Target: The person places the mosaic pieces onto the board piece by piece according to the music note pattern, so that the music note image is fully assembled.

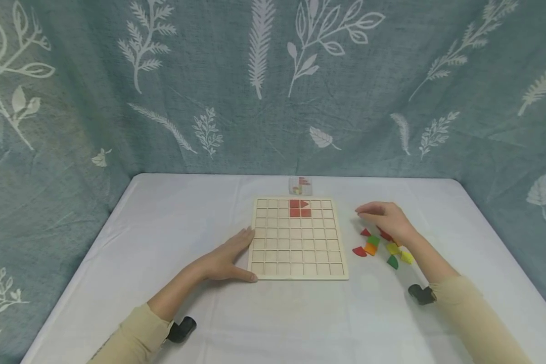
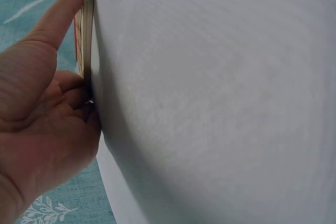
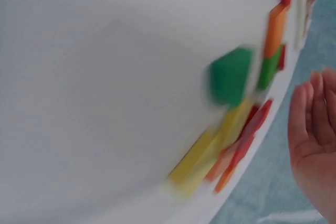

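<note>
A pale wooden grid board [image 1: 300,254] lies flat on the table. Near its far edge sit several red pieces [image 1: 300,213], squares and one triangle, in the cells. My left hand [image 1: 229,255] rests at the near left corner, fingers along the left side and thumb at the near edge; in the left wrist view the thumb [image 2: 58,19] lies straight against the board's rim [image 2: 88,30]. To the right of the board, my right hand [image 1: 384,217] hovers beyond the loose pieces. Its fingers [image 3: 299,114] are loosely bent, with nothing visible in them.
Loose colored pieces lie right of the board: a green piece [image 1: 393,261], an orange piece [image 1: 370,248], a yellow piece [image 1: 407,257] and a red piece [image 1: 359,251], among several others. A small pattern card [image 1: 300,185] lies beyond the board. A leaf-print curtain [image 1: 236,126] hangs behind the table.
</note>
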{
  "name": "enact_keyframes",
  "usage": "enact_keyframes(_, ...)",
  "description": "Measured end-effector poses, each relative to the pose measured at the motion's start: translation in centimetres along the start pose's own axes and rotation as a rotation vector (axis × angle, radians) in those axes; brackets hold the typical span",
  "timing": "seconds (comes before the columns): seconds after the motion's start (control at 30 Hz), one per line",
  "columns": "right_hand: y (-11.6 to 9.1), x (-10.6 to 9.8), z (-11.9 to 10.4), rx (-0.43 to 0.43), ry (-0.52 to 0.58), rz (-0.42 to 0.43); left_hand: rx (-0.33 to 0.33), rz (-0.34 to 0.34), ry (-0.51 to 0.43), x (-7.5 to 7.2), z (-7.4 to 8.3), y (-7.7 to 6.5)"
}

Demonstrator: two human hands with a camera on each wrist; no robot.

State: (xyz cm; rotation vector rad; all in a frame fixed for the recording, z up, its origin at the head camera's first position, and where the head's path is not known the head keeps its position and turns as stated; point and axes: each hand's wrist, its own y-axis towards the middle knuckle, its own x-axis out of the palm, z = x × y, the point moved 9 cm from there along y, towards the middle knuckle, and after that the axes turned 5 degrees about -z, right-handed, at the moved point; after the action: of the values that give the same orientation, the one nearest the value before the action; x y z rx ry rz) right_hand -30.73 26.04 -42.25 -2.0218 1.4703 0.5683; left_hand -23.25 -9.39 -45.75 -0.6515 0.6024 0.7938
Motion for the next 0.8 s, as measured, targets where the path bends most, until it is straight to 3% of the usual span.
enact_keyframes(0.13,-1.0,0.2,0.9,-0.013,-0.139,-0.057,0.001,0.002,0.0,-0.1,0.0,0.0)
enact_keyframes(0.23,-1.4,0.5,1.1,-0.047,-0.178,-0.089,-0.003,0.005,-0.001,-0.1,-0.1,0.0)
enact_keyframes(0.53,-1.5,0.7,1.0,-0.125,-0.202,-0.099,0.002,0.009,-0.001,-0.2,0.1,-0.1)
enact_keyframes(0.8,-1.0,0.6,1.2,-0.096,-0.142,-0.066,0.005,0.003,-0.005,0.0,0.1,0.0)
